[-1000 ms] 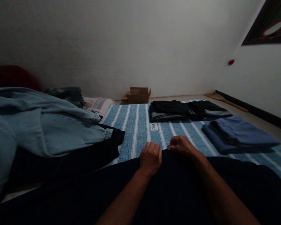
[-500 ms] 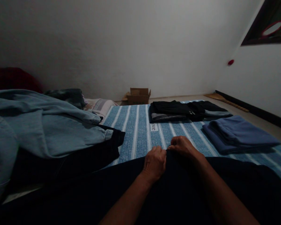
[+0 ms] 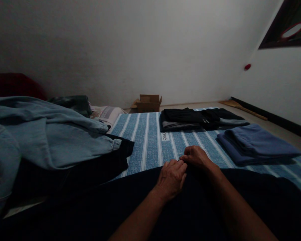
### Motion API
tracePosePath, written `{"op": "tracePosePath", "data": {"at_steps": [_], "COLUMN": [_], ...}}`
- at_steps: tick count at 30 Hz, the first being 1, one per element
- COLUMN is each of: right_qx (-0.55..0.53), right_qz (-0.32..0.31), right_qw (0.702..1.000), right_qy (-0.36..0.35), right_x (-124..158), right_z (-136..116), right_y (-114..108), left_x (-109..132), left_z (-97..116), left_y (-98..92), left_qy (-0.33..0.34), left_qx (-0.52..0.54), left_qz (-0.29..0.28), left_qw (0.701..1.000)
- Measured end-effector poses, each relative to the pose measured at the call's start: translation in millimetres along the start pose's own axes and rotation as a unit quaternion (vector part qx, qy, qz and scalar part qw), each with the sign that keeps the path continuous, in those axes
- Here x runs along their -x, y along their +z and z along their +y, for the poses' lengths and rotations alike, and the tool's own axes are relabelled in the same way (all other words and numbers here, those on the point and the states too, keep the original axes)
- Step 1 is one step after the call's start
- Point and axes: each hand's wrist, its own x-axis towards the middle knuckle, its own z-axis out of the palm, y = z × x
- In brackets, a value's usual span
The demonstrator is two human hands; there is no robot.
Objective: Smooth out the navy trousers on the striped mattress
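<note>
At lower centre of the frame, gripped: dark garment (image 3: 200, 204), far edge, by right hand (image 3: 196, 156). Beside it, rested flat, fingers loosely open, holding nothing: left hand (image 3: 171, 178).

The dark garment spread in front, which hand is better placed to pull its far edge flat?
Probably the right hand: it pinches the dark garment's far edge, while the left hand lies flatter behind it.

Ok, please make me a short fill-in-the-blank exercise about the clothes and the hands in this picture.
1. Both hands, the left hand and the right hand, rest on a ____ garment.
2. The folded blue garment lies on a ____ sheet.
3. Against the far wall stands a cardboard ____.

Missing words: dark; striped; box
</note>
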Motion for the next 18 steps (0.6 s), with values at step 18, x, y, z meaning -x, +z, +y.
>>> {"op": "tracePosePath", "data": {"at_steps": [18], "right_qx": [-0.216], "right_qz": [0.209], "right_qw": [0.952], "right_qy": [-0.065], "right_x": [54.6], "right_z": [-70.9], "right_y": [-52.4], "left_x": [2.1], "left_z": [-0.3], "left_y": [12.0], "left_qy": [-0.03], "left_qx": [0.02], "left_qz": [0.003], "left_qw": [0.999]}}
